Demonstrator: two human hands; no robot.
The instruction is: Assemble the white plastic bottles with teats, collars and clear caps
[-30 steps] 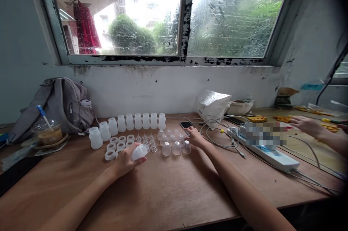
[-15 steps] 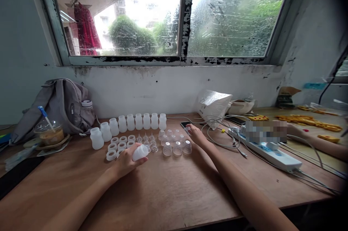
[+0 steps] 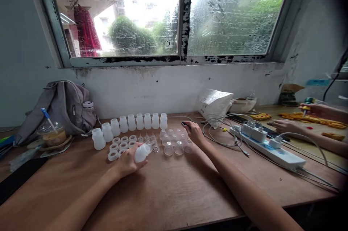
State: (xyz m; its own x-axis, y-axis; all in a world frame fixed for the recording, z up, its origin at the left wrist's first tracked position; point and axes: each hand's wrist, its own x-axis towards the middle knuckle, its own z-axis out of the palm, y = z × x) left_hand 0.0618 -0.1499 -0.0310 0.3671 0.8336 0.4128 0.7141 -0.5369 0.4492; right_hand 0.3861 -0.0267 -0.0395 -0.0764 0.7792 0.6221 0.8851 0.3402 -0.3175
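Note:
My left hand (image 3: 129,160) is closed round a frosted white baby bottle (image 3: 141,153), tilted with its neck to the upper right. Under and behind this hand lie rows of white screw rings (image 3: 115,140), partly hidden by it. Clear bottle nipples (image 3: 146,137) stand in rows beside them. To their right are clear dome caps (image 3: 178,149), mouth down. My right hand (image 3: 196,133) is behind the caps, its fingers round a dark phone (image 3: 184,123) that they mostly cover. Several more frosted bottles (image 3: 132,122) stand upright in a line along the wall.
At left are a grey backpack (image 3: 65,104), an iced drink cup (image 3: 53,135) and a black flat item (image 3: 21,178). On the right are a white pouch (image 3: 216,106), loose cables (image 3: 217,140) and a power strip (image 3: 280,156). Another person's hands (image 3: 288,127) work among yellow parts (image 3: 312,118).
My right hand has shifted onto the phone and now covers most of it. The bottle in my left hand has tipped, showing more of its side. The other person's second hand has appeared.

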